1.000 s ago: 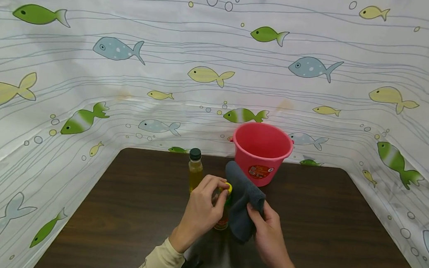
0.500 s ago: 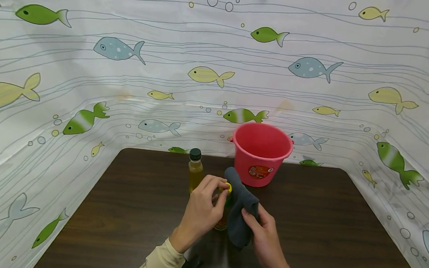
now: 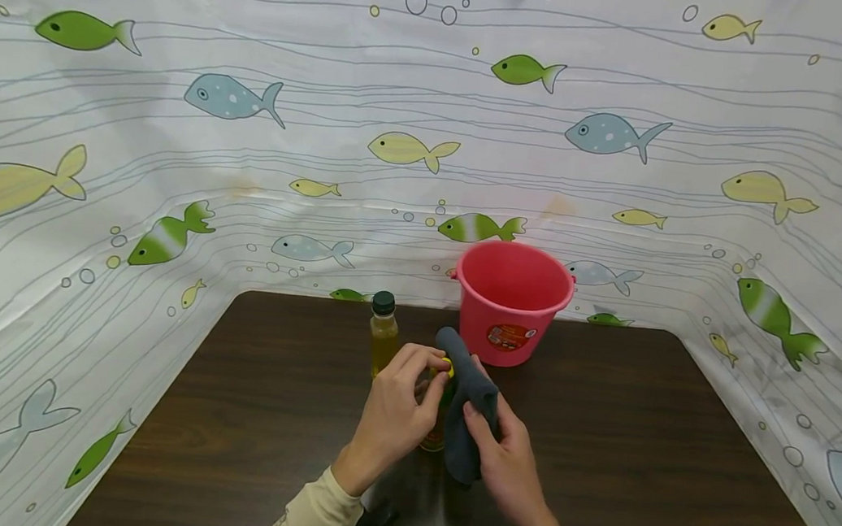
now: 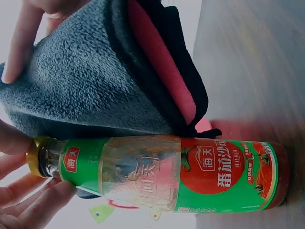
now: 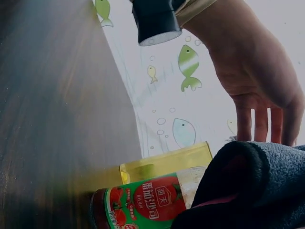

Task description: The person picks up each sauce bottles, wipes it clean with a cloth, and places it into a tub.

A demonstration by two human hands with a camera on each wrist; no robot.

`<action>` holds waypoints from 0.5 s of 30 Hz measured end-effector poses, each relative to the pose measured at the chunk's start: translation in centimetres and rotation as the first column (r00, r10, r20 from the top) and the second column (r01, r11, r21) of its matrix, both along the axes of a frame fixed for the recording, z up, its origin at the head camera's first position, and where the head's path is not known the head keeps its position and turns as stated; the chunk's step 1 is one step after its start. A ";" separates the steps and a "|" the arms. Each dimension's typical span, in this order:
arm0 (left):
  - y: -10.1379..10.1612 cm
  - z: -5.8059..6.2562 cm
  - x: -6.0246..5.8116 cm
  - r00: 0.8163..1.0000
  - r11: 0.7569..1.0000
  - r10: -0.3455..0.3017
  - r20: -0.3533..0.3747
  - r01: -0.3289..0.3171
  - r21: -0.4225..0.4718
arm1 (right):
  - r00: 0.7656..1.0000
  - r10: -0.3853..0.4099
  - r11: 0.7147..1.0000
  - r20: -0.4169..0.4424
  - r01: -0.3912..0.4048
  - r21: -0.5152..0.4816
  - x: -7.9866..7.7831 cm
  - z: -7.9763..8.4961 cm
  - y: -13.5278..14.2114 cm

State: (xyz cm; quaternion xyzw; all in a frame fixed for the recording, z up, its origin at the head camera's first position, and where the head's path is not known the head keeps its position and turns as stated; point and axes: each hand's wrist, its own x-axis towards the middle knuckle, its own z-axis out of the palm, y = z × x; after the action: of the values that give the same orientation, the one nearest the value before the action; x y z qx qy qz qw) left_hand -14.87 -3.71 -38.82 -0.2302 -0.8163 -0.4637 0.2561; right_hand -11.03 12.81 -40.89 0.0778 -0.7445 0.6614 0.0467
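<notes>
A ketchup bottle [image 4: 143,179] with a green and red label stands upright on the dark table. My left hand [image 3: 396,408] pinches its yellow cap [image 4: 34,157] between thumb and fingers. In my right hand [image 3: 513,465] is a folded grey cloth [image 3: 470,417], gripped with the thumb on the near side. The cloth lies along the bottle's right side, close against its neck and body. In the left wrist view, a pink inner layer shows between the cloth's dark edges. Most of the bottle is hidden in the head view by the left hand and the cloth.
Behind the left hand stands a bottle of yellow oil [image 3: 384,346] with a dark green cap. A pink bucket [image 3: 472,315] is at the back of the table [image 3: 249,414], right of centre. Fish-printed white sheeting [image 3: 307,214] surrounds the table's back and sides.
My right hand has moved left with the cloth, bringing it closer against the ketchup bottle. The left hand has stayed on the cap.
</notes>
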 end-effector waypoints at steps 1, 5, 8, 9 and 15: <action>0.0 0.0 0.0 1.000 1.000 -0.002 0.001 0.002 0.002 | 1.000 0.000 1.000 -0.005 0.000 0.013 0.0 -0.1 -0.1; 0.0 -0.1 0.0 1.000 1.000 -0.007 0.000 0.007 0.006 | 0.999 0.012 0.999 -0.033 -0.011 0.049 0.1 -0.4 -0.3; 0.0 -0.1 0.0 1.000 1.000 -0.008 -0.002 0.008 0.013 | 0.998 0.023 0.996 -0.055 -0.018 0.084 0.1 -0.6 -0.4; 0.0 -0.1 0.0 1.000 1.000 -0.008 -0.003 0.008 0.014 | 0.998 0.020 0.996 -0.060 -0.015 0.091 0.1 -0.7 -0.4; 0.1 -0.1 0.0 1.000 1.000 -0.010 0.001 0.010 0.022 | 0.999 -0.007 0.997 -0.039 0.010 0.079 -0.1 -1.1 -0.5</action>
State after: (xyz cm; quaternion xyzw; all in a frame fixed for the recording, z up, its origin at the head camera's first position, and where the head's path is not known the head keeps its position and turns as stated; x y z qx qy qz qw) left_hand -14.85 -3.65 -38.87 -0.2312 -0.8101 -0.4741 0.2559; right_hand -11.11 12.30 -42.02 0.0889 -0.7693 0.6298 0.0609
